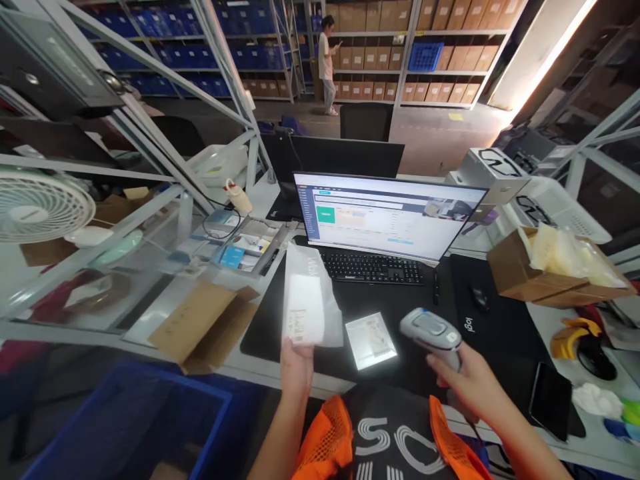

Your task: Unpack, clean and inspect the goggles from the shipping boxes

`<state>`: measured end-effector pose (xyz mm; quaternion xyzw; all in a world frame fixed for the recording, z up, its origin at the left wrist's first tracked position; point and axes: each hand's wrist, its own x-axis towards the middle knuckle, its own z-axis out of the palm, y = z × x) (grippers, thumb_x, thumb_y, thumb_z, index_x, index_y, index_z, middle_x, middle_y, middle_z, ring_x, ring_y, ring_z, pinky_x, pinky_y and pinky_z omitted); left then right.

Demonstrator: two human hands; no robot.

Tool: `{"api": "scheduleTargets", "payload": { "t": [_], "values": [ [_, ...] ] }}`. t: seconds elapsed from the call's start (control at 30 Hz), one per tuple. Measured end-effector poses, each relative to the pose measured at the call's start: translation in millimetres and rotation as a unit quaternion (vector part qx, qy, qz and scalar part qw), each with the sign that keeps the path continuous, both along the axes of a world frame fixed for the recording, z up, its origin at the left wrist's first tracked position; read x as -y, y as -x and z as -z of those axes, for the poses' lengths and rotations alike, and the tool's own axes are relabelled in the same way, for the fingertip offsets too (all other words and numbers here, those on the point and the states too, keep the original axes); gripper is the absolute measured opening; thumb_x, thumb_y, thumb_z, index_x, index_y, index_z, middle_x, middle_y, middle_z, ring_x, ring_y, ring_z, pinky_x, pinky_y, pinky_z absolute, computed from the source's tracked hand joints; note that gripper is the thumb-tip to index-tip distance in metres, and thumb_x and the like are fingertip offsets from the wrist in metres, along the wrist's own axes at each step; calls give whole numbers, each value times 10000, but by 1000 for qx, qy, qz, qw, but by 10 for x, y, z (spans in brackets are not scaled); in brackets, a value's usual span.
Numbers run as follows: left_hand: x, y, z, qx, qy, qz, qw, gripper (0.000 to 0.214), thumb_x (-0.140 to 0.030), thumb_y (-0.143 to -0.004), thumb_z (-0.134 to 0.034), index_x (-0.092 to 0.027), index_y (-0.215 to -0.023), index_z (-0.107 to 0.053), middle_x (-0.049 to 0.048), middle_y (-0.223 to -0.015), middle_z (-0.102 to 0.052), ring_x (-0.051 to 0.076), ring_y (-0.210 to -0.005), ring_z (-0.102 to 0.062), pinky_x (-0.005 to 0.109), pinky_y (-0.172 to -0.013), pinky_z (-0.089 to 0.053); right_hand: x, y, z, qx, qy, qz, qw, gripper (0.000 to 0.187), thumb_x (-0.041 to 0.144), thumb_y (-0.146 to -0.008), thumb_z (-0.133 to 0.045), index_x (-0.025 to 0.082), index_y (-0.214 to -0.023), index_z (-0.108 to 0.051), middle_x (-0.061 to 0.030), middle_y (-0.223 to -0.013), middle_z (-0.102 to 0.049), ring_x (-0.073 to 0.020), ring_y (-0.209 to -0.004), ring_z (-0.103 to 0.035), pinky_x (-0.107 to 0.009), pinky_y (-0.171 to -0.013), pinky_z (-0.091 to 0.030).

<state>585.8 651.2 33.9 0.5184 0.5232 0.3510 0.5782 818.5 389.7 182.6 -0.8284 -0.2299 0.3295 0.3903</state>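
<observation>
Far L, low, well apart from the L fingers: rim of a big blue plastic crate (pixel 223 403). Nearer their L side, an open brown cardboard box (pixel 213 327), flaps up. L hand (pixel 297 369): fingers pinch the near end of a translucent white plastic bag (pixel 307 293) w/ a printed label (pixel 299 323) just above the thumb; fingertips behind the bag hidden, can't tell their spread. Only the near end is gripped, so the bag could sag or slip, & creased film or glare could spoil a read.

Between both hands' fingers, a flat white square packet (pixel 371 340) lies on the desk (pixel 545 320)'s black mat, touching neither hand. R hand (pixel 465 380): fingers wrapped round the handle of a grey-white handheld scanner (pixel 431 328), its head toward the packet. Risk: wrong code read, b/c packet & bag label sit so close.

R of those fingers: small black mouse (pixel 480 298), then a black phone (pixel 550 402) near the R forearm; a careless elbow swing could knock it.
</observation>
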Motion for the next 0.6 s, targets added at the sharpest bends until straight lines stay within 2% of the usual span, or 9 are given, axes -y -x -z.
{"api": "scheduleTargets", "payload": {
  "t": [0.07,0.13,0.23,0.3,0.37,0.43,0.5,0.6],
  "values": [
    [-179,4,43,30,29,-32,999,609,-422,-985,-109,-192,-1405,-485,127,-1239,-693,220,-1228,-632,351,-996,-562,278,-366,378,96,69,113,987,563,527,-817,-587,114,-1200,-605,-89,-827,-738,-243,-668,-721,-318,-657,-541],
    [-269,47,129,32,61,-46,997,562,-397,-960,-174,-208,-1333,-549,121,-1143,-724,225,-1148,-677,353,-947,-586,584,-708,781,130,157,181,962,523,469,-826,-550,63,-1150,-617,-123,-761,-730,-275,-647,-725,-352,-669,-533],
    [-216,204,300,1,110,-54,993,447,-366,-892,-296,-240,-1136,-648,109,-936,-746,252,-974,-734,381,-821,-622,1005,-1035,1321,81,218,232,944,434,399,-806,-567,43,-1042,-646,-104,-576,-676,-322,-630,-729,-399,-687,-538],
    [-116,353,406,-45,134,-46,989,355,-347,-841,-353,-242,-973,-665,104,-809,-729,270,-861,-748,401,-748,-625,1205,-1116,1595,40,217,260,940,320,407,-802,-572,120,-914,-655,-83,-527,-657,-340,-662,-740,-419,-707,-553],
    [-37,510,475,-102,146,-25,984,269,-328,-794,-393,-237,-850,-640,99,-755,-713,282,-795,-750,416,-709,-618,1330,-1134,1788,18,214,279,936,244,427,-804,-561,193,-803,-628,-71,-530,-661,-343,-695,-745,-434,-735,-564],
    [-27,653,490,-167,139,4,976,212,-318,-758,-429,-231,-794,-619,101,-755,-710,303,-796,-747,442,-732,-611,1398,-1129,1904,23,223,288,931,241,444,-802,-549,214,-770,-615,-76,-547,-664,-358,-758,-746,-457,-779,-560],
    [-97,759,459,-242,111,29,963,174,-323,-728,-482,-226,-781,-615,112,-784,-713,341,-874,-733,488,-834,-587,1432,-1119,1956,34,238,292,926,294,476,-773,-579,190,-809,-636,-98,-584,-668,-396,-851,-730,-489,-812,-549],
    [-306,821,378,-347,38,39,936,208,-309,-701,-528,-204,-850,-628,166,-962,-712,396,-1129,-642,524,-1057,-459,1432,-1098,1954,107,251,310,911,519,559,-700,-660,133,-996,-658,-154,-774,-697,-429,-942,-689,-511,-811,-544]
  ]
}}
